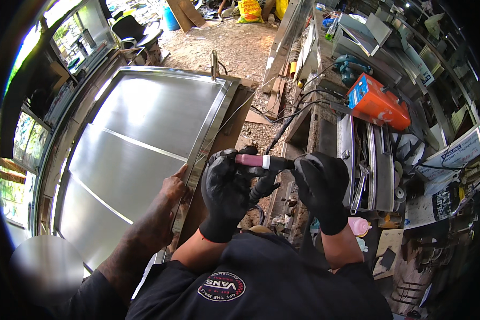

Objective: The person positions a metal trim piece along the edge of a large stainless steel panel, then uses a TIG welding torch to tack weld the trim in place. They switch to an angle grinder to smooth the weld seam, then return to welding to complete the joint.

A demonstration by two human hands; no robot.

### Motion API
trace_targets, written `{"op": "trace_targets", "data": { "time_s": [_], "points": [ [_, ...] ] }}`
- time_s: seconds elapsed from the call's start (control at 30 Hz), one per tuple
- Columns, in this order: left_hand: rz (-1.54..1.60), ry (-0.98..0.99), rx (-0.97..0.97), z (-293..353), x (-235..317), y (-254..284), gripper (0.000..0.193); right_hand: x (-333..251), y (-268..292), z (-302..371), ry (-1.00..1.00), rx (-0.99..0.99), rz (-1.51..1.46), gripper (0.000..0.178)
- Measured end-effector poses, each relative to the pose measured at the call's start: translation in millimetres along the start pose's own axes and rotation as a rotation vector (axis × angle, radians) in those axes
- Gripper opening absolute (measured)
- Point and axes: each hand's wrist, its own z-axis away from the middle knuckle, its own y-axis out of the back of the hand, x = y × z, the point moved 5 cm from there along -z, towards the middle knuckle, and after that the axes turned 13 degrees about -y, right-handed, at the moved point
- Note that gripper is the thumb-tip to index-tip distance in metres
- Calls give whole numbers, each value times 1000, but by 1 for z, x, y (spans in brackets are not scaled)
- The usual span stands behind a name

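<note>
A TIG welding torch [280, 164] is held level in front of my chest, its pink ceramic cup [249, 160] toward the left and a white ring behind the cup. My left hand [222, 189], in a black glove, is closed around the torch near the cup; some fingers are hidden behind it. At the torch's black rear end, the gloved fingers of my right hand [324, 184] are pinched. Left of my hands lies a large framed sheet-metal panel [138, 120]. Another person's bare hand [174, 186] rests on its near right edge, index finger extended.
An orange welding machine [376, 101] with black cables stands on the cluttered bench at right, by a teal power tool [352, 69]. Wrenches [360, 186] lie in a metal channel. A clamp [214, 65] grips the panel's far edge. An office chair [136, 32] stands at the back left.
</note>
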Motion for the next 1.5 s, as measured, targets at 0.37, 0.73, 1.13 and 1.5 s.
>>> {"op": "trace_targets", "data": {
  "time_s": [0.37, 0.73, 1.13, 1.5],
  "points": [
    [-408, -41, -24, -2, -5, 9, 47, -10, 8, -4, 196, 87, 97, 23],
    [-576, 0, -238, 14, -12, 4, 25, 24, -4, 9, -222, -493, -53, 15],
    [56, 271, -63, 57, -42, 21, 53, 86, -39, 114, -887, -817, -661, 18],
    [117, 631, -6, 83, -54, 18, 41, 50, -21, 144, -1482, -1130, -921, 26]
  ]
}}
